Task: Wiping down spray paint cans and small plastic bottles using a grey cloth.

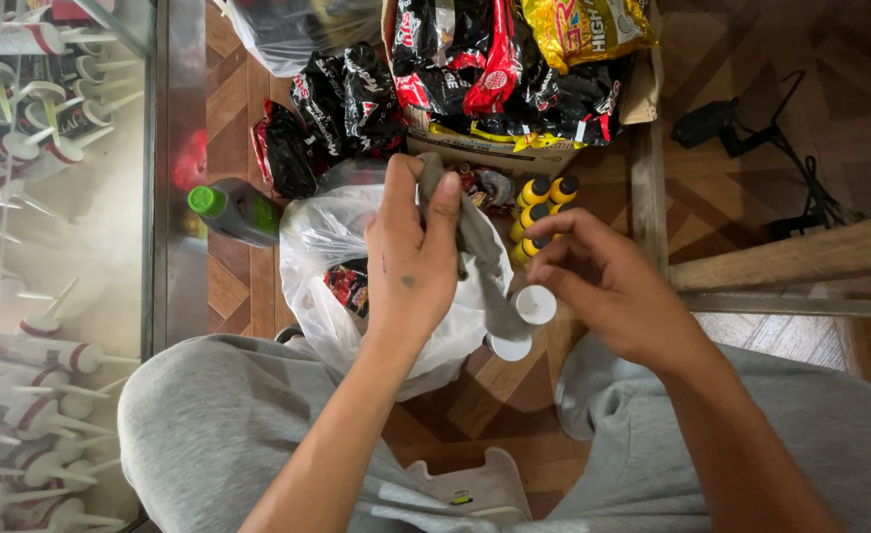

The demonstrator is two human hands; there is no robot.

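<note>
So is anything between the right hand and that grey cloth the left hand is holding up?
Nothing visible. The left hand grips the grey cloth at its top, and the right hand sits just beside the cloth's hanging end, holding a small white cap.

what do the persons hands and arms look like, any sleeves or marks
Both forearms are bare, with no sleeves, gloves, watch or rings showing. The left hand has a small dark mark on its back and a thin dark line above it. The right hand shows no markings. Below, the legs wear light grey trousers.

left hand raised, fingers curled in closed grip; right hand beside it, fingertips pinching.
</note>
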